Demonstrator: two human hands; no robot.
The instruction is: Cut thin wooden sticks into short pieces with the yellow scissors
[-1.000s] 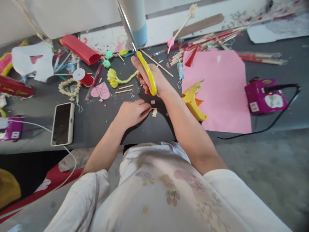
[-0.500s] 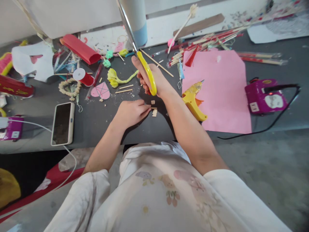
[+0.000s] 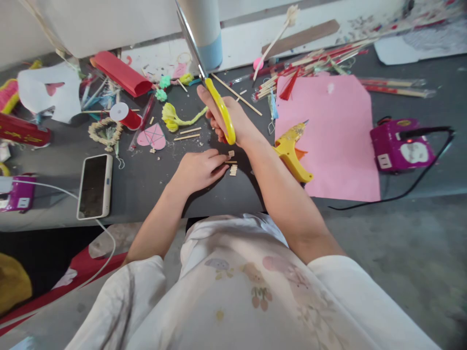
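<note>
My right hand (image 3: 228,116) is closed round the yellow handle of a pair of scissors (image 3: 221,109), whose metal blades point up and away from me. Low over the dark table, my left hand (image 3: 200,171) has its index finger and thumb slightly apart. A short piece of wooden stick (image 3: 231,162) lies between those fingertips. The index fingertip is beside a small wooden piece (image 3: 231,153), perhaps touching it. Just nearer to me, several short cut stick pieces (image 3: 233,170) lie side by side in a row.
Two longer stick pieces (image 3: 187,137) and a yellow twisted-cord flower (image 3: 171,117) lie beyond my left hand. A yellow glue gun (image 3: 294,153) rests on pink paper (image 3: 339,146) at the right. A phone (image 3: 95,187), a red thread spool (image 3: 126,116) and a purple box (image 3: 401,146) stand around.
My left index finger has lifted away from the thumb and shifted toward the small wooden piece. The short stick has moved slightly left. The scissors have shifted slightly left in my right hand.
</note>
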